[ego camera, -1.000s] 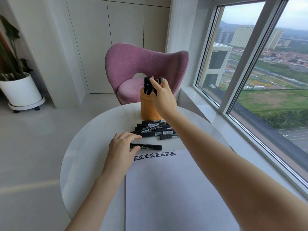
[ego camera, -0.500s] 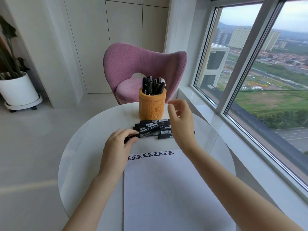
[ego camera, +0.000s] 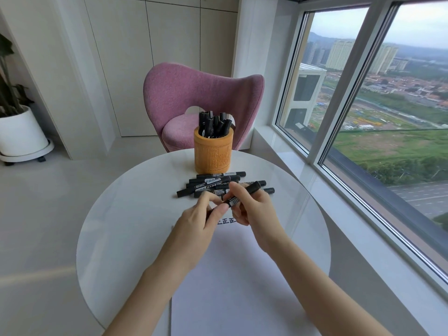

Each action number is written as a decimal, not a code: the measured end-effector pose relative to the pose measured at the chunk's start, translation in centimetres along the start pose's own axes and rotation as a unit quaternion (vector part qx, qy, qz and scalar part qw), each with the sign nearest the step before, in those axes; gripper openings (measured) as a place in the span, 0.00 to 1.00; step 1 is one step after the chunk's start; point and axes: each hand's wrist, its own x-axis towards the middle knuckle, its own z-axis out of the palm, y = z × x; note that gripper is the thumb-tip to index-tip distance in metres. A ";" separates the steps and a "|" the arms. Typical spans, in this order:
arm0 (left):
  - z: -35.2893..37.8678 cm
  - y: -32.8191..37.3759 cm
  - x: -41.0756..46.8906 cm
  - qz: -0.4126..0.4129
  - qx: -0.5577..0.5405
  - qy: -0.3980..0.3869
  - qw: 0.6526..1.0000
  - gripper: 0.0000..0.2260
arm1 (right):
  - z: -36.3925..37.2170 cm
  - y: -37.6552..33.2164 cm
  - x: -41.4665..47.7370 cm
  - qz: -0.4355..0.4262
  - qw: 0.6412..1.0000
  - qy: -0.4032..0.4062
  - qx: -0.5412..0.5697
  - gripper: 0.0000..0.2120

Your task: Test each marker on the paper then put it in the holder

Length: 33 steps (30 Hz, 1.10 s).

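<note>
The right hand (ego camera: 258,214) has joined the left hand (ego camera: 195,226); both pinch one black plastic marker (ego camera: 253,186) at the white paper sheet's (ego camera: 237,287) twelve o'clock.

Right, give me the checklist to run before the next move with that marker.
1. Marker held securely: ok, left hand and right hand both pinch it.
2. Cap off: cannot tell, the left hand covers that end.
3. Bare paper for a test mark: ok, plenty below the written row.
4. Holder upright: ok.
5. Room in holder: cannot tell, several stored markers stand in it.
</note>
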 end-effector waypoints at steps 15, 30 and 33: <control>0.4 0.3 -0.4 -0.014 -0.083 -0.085 0.993 0.14 | -0.9 0.2 -1.3 -0.022 0.999 -0.021 -0.035 0.15; -0.1 1.6 -0.6 -0.070 -0.231 -0.141 0.960 0.13 | -1.4 0.2 -1.4 -0.044 0.998 -0.044 -0.020 0.15; -0.1 1.6 -0.7 -0.060 -0.222 -0.127 0.965 0.13 | -1.4 0.0 -1.3 -0.044 0.998 -0.048 -0.019 0.15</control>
